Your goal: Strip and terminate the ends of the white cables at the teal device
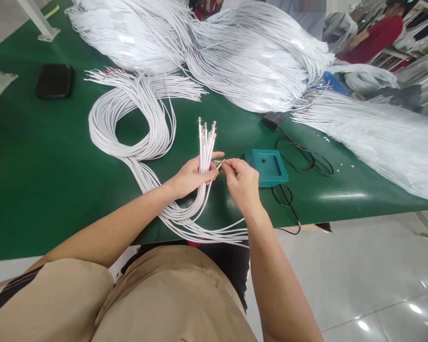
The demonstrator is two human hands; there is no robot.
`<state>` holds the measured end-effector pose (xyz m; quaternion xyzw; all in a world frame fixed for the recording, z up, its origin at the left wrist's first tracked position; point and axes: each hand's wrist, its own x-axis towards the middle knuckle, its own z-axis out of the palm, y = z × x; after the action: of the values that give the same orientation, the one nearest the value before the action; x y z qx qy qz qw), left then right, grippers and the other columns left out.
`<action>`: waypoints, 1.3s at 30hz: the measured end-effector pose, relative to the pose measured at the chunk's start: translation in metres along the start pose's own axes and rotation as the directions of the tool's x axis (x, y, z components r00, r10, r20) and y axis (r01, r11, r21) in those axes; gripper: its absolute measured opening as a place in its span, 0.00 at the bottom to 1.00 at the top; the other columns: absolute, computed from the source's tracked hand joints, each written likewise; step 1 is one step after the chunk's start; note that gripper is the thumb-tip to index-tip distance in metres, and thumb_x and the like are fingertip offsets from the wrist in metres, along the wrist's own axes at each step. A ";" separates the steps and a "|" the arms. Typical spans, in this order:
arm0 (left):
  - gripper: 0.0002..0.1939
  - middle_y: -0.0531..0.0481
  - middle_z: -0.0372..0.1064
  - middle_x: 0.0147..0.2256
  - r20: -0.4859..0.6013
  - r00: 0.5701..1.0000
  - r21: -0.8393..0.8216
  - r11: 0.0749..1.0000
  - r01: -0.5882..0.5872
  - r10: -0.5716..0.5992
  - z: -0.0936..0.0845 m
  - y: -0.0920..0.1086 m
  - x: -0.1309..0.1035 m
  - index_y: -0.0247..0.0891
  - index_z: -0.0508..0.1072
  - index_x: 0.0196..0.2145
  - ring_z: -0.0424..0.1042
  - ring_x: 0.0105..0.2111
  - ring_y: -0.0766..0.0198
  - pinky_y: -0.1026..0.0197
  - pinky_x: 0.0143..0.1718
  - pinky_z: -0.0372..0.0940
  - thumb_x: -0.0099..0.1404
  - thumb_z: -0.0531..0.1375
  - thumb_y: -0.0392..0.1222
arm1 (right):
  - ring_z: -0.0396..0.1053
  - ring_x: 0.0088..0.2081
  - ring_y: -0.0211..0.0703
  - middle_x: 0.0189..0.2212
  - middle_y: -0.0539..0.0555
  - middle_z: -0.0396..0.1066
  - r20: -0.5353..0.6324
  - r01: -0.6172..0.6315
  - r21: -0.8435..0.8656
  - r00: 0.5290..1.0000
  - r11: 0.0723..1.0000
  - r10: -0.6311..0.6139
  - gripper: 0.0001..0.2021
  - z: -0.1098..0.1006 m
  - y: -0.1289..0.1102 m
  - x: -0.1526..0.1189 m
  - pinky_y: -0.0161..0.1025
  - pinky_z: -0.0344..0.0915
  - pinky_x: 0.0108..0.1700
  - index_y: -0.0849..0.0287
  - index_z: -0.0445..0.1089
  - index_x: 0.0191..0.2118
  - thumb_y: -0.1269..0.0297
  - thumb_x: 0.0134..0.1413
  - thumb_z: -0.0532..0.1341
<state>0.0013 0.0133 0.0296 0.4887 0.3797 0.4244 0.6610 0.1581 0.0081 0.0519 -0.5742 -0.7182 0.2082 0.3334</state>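
Teal device (269,166) beside right hand (240,183) | white cable heaps (249,57) beyond

Single head-worn camera: looks forward and down over bench (32,190), near left hand (190,175), right hand (243,183).

Bright glare on floor tiles (378,275)
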 end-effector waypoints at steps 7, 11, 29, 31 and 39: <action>0.27 0.54 0.65 0.27 0.078 0.986 -0.277 0.947 0.166 -0.150 -0.010 -0.004 0.009 0.34 0.69 0.53 0.62 0.23 0.73 0.66 0.27 0.59 0.55 0.64 0.33 | 0.63 0.37 0.49 0.31 0.59 0.70 0.122 0.360 -0.465 0.931 0.809 -0.344 0.16 0.007 0.012 0.006 0.45 0.57 0.42 0.59 0.70 0.33 0.67 0.65 0.47; 0.32 0.53 0.68 0.27 -0.002 0.990 -0.165 0.976 0.142 -0.144 -0.015 -0.010 0.014 0.33 0.65 0.57 0.63 0.22 0.73 0.65 0.27 0.60 0.54 0.65 0.34 | 0.64 0.47 0.52 0.44 0.59 0.73 0.139 0.316 -0.501 0.948 0.805 -0.285 0.10 -0.006 0.024 0.025 0.45 0.56 0.48 0.59 0.69 0.44 0.69 0.60 0.54; 0.28 0.50 0.75 0.28 -0.188 0.979 0.233 0.965 0.117 -0.073 -0.016 -0.025 0.028 0.34 0.71 0.52 0.69 0.23 0.68 0.63 0.30 0.67 0.52 0.65 0.37 | 0.64 0.33 0.47 0.26 0.55 0.69 0.292 0.227 -0.514 0.953 0.828 -0.080 0.08 -0.013 0.041 0.049 0.41 0.55 0.37 0.59 0.72 0.29 0.76 0.49 0.57; 0.27 0.50 0.75 0.28 -0.193 0.979 0.276 0.954 0.117 -0.064 -0.016 -0.027 0.029 0.34 0.72 0.51 0.69 0.22 0.67 0.62 0.31 0.67 0.51 0.65 0.37 | 0.64 0.33 0.47 0.26 0.56 0.69 0.289 0.218 -0.521 0.955 0.825 -0.069 0.08 -0.013 0.040 0.049 0.41 0.55 0.37 0.59 0.72 0.30 0.75 0.50 0.57; 0.25 0.50 0.76 0.27 -0.185 0.981 0.370 0.920 0.129 -0.063 -0.017 -0.023 0.027 0.34 0.73 0.49 0.71 0.23 0.65 0.61 0.32 0.67 0.51 0.64 0.38 | 0.62 0.56 0.57 0.47 0.62 0.72 0.100 0.189 -0.598 0.982 0.779 -0.162 0.13 -0.020 0.043 0.031 0.61 0.43 0.62 0.60 0.70 0.48 0.66 0.59 0.56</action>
<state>0.0002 0.0403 0.0008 0.5503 0.5329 0.3498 0.5392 0.1983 0.0477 0.0436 -0.5767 -0.8040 -0.0517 0.1350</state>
